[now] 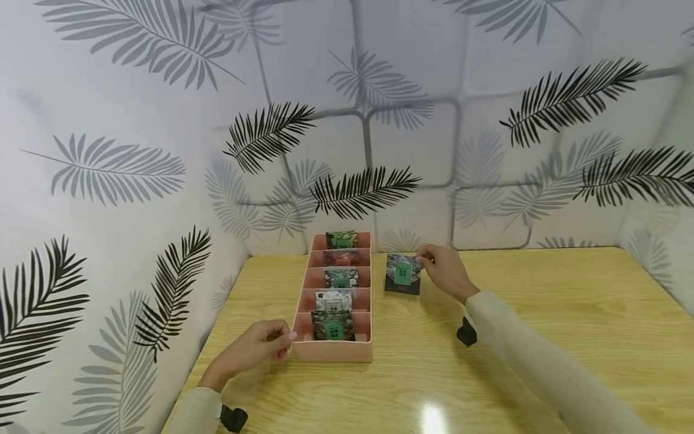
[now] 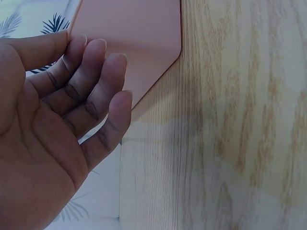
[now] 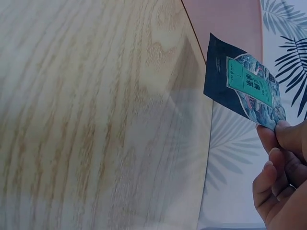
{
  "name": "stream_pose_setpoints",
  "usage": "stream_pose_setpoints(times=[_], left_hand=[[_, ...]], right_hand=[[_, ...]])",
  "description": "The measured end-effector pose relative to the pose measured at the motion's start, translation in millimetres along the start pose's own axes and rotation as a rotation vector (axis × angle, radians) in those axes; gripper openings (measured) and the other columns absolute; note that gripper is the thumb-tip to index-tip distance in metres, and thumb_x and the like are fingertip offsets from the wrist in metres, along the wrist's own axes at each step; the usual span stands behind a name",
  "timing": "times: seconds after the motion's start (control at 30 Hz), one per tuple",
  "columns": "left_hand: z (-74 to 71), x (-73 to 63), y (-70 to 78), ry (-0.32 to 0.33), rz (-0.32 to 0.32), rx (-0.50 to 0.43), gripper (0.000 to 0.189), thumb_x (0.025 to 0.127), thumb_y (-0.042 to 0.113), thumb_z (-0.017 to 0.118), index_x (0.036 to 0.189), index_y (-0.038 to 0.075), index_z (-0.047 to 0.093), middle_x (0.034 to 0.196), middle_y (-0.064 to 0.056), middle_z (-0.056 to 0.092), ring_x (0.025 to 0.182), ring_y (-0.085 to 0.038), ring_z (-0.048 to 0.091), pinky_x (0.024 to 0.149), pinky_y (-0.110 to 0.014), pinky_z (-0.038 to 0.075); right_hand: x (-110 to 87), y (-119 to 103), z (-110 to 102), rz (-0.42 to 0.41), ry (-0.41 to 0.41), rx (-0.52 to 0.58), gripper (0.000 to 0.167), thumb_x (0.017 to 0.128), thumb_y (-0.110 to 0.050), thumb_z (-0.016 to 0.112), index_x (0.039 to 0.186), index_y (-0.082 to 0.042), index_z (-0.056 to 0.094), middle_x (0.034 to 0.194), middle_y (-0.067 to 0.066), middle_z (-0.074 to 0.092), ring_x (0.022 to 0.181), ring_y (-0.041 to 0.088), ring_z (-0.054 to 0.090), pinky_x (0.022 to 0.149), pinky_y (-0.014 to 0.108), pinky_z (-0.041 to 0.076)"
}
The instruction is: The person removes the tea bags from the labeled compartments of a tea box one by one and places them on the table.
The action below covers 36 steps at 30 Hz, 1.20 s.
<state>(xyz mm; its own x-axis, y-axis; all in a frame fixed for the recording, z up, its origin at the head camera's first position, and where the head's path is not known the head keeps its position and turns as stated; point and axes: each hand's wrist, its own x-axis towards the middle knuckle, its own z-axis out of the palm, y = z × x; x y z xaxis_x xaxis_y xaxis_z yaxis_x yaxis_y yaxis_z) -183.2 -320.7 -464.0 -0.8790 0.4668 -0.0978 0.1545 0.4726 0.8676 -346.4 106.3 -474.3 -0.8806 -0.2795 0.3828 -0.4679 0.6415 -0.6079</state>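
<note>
A pink divided storage box (image 1: 333, 352) stands on the table with tea bag sachets upright in its compartments. The left hand (image 1: 262, 346) holds the box's near left corner between thumb and index finger; its other fingers curl loosely beside the outer wall in the left wrist view. To the right of the box, the right hand (image 1: 446, 271) pinches a dark tea bag sachet (image 1: 402, 274) by its edge, thumb against fingers. The sachet shows a green label and a blue patterned picture in the right wrist view. It is apart from the box.
In the nearest compartment stands a dark sachet with a green label (image 1: 332, 327); a white sachet (image 1: 334, 300) sits behind it. Farther back are a red sachet (image 1: 341, 258) and a green one (image 1: 342, 240). The wooden table (image 1: 542, 313) meets a leaf-patterned backdrop (image 1: 488, 181).
</note>
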Motion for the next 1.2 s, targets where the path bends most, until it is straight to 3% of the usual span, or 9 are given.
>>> stream_pose_setpoints(times=[0.3, 0.8, 1.2], left_hand=[[-1.1, -0.1, -3.3, 0.002, 0.011, 0.015, 0.04, 0.109, 0.032, 0.053, 0.095, -0.004, 0.061, 0.082, -0.02, 0.066, 0.074, -0.046, 0.06, 0.066, -0.044, 0.054], [-0.4, -0.8, -3.4, 0.015, 0.007, 0.013, 0.042, 0.109, 0.034, 0.053, 0.095, -0.005, 0.062, 0.084, -0.022, 0.066, 0.077, -0.049, 0.061, 0.068, -0.046, 0.056], [0.3, -1.2, -3.6, 0.025, -0.006, 0.008, 0.04, 0.109, 0.034, 0.053, 0.096, -0.003, 0.062, 0.086, -0.024, 0.065, 0.078, -0.047, 0.063, 0.07, -0.045, 0.057]], right_hand=[[8.9, 8, 8, 0.002, -0.027, 0.001, 0.012, 0.104, -0.011, 0.064, 0.104, -0.003, 0.073, 0.091, 0.008, 0.073, 0.078, 0.022, 0.066, 0.072, 0.045, 0.054], [27.0, 15, 26, 0.105, -0.121, -0.028, 0.015, 0.103, -0.012, 0.065, 0.105, 0.0, 0.073, 0.09, 0.009, 0.072, 0.075, 0.021, 0.064, 0.066, 0.039, 0.051], [34.3, 23, 31, 0.145, -0.148, -0.075, 0.013, 0.101, -0.013, 0.068, 0.1, -0.001, 0.073, 0.094, 0.013, 0.072, 0.082, 0.028, 0.066, 0.075, 0.046, 0.054]])
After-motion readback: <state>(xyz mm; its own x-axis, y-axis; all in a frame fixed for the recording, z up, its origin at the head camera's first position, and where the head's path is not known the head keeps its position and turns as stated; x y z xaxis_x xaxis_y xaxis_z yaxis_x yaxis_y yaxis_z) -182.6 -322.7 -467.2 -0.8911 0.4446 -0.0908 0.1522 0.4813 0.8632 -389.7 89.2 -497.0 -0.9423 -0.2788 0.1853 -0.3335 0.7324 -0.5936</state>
